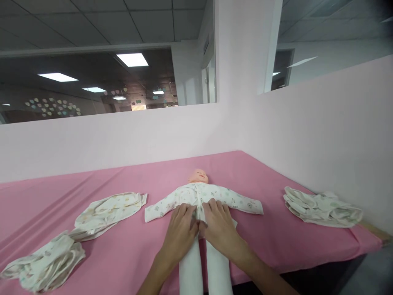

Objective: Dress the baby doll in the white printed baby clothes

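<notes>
A baby doll (199,176) lies on its back on the pink cloth, head toward the wall. It wears a white printed baby shirt (242,201) with both sleeves spread sideways, and white trousers (190,270) whose legs run toward me. My left hand (183,227) and my right hand (217,223) meet over the doll's middle. Their fingers are curled on the two front edges of the shirt, near its lower centre. The fastening between the fingertips is partly hidden by my hands.
Folded printed baby clothes (109,211) lie to the left, with another crumpled bundle (46,262) nearer me. A further folded garment (322,209) rests at the right, by the wall. The pink-covered table (260,241) meets white walls (123,139) with windows behind and at right.
</notes>
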The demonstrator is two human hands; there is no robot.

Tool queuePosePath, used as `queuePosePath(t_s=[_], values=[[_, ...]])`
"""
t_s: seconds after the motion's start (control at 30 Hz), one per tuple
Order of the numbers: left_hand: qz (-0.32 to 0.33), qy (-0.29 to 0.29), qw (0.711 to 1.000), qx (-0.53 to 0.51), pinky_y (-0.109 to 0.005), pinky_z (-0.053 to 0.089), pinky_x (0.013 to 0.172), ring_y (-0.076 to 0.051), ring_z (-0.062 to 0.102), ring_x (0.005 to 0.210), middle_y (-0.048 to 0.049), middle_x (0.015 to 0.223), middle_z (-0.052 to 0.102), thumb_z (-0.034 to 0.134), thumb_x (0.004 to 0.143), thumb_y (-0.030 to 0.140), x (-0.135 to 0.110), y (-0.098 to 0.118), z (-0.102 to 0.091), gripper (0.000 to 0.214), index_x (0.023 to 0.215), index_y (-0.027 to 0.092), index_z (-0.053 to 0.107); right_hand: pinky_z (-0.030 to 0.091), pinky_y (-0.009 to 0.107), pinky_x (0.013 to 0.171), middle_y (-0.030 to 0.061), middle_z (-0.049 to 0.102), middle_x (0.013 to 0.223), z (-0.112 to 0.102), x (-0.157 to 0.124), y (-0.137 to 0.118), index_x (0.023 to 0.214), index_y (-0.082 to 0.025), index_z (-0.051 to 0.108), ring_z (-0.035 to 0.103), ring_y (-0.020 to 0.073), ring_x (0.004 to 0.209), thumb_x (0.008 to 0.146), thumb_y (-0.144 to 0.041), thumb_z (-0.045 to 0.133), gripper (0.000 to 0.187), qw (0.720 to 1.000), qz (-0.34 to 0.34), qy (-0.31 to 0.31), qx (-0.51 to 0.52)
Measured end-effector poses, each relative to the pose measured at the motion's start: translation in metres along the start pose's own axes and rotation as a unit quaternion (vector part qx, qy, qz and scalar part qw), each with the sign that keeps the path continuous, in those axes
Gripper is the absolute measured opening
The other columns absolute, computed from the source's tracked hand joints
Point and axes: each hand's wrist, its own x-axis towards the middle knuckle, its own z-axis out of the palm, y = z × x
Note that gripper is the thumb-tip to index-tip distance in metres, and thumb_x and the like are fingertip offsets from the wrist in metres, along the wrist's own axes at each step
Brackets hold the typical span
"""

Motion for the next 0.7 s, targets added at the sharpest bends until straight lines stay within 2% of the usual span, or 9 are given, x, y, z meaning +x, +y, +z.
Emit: queuePosePath(t_s=[0.17, 0.3, 0.4, 0.53, 0.7], values=[[0.009, 0.0, 0.997, 0.075, -0.037, 0.039, 0.085, -0.021, 0.047, 0.091, -0.0061, 0.1, 0.055, 0.037, 0.089, 0.014, 0.005, 0.002, 0.0, 0.024, 0.098, 0.019, 0.058, 0.04, 0.041, 0.08, 0.0107, 0.058, 0.091, -0.005, 0.004, -0.009, 0.088, -0.015, 0.06, 0.053, 0.0267, 0.086, 0.077, -0.009, 0.046, 0.019, 0.998, 0.002, -0.017, -0.061], [0.025, -0.005, 0.993, 0.112, -0.037, 0.04, 0.084, -0.021, 0.048, 0.091, -0.0058, 0.1, 0.055, 0.037, 0.085, 0.007, 0.003, 0.001, -0.001, 0.031, 0.103, 0.02, 0.059, 0.039, 0.041, 0.079, 0.0124, 0.061, 0.092, -0.008, 0.011, -0.014, 0.09, -0.014, 0.061, 0.056, 0.0287, 0.088, 0.076, -0.009, 0.05, 0.018, 0.994, -0.014, -0.033, -0.107], [0.026, 0.004, 0.992, 0.123, -0.038, 0.04, 0.087, -0.022, 0.049, 0.095, -0.0052, 0.103, 0.056, 0.042, 0.085, 0.01, 0.0, 0.001, 0.001, 0.031, 0.108, 0.022, 0.059, 0.039, 0.039, 0.078, 0.012, 0.064, 0.09, -0.007, 0.015, -0.008, 0.089, -0.014, 0.061, 0.058, 0.0285, 0.088, 0.079, -0.006, 0.047, 0.02, 0.99, -0.012, -0.036, -0.134], [0.019, 0.054, 0.982, 0.178, -0.042, 0.04, 0.09, -0.025, 0.05, 0.098, -0.0066, 0.105, 0.057, 0.05, 0.087, 0.02, 0.003, 0.003, 0.011, 0.03, 0.116, 0.021, 0.057, 0.034, 0.034, 0.069, 0.0096, 0.066, 0.083, -0.006, 0.02, 0.01, 0.085, -0.016, 0.058, 0.061, 0.0245, 0.079, 0.082, -0.001, 0.039, 0.025, 0.987, 0.031, 0.001, -0.156], [0.021, 0.093, 0.961, 0.26, -0.04, 0.043, 0.081, -0.025, 0.056, 0.09, -0.0072, 0.093, 0.062, 0.04, 0.092, 0.016, 0.016, 0.005, 0.024, 0.023, 0.097, 0.017, 0.063, 0.024, 0.031, 0.059, 0.0053, 0.066, 0.075, -0.009, 0.022, 0.026, 0.087, -0.017, 0.055, 0.061, 0.0208, 0.069, 0.089, -0.012, 0.038, 0.018, 0.988, 0.114, 0.035, -0.099]])
